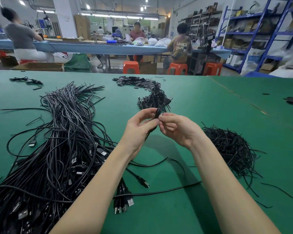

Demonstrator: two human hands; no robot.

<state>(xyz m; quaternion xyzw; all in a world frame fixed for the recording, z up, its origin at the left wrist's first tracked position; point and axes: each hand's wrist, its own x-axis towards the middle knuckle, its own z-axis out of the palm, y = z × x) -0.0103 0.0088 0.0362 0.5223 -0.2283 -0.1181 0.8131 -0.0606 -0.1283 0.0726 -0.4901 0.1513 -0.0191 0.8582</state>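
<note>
A green desk (201,95) is seen from above, with two bare forearms reaching in from the near edge. A folded black cable (157,113) is held up in the middle of the view, above the desk and between both hands. It is gripped by the left hand (139,127), whose thumb and curled fingers are closed round it, and its lower length runs down behind that palm. Its upper part is pinched from the right by the thumb and fingertips of the right hand (178,130); the remaining fingers are curled in. A large heap of loose black cables (57,141) with plugs is spread over the left of the desk. A pile of thin black ties (230,147) lies to the right. A cluster of bundled cables (153,98) lies just beyond the hands, and flat black pieces (134,81) are scattered farther off.
</note>
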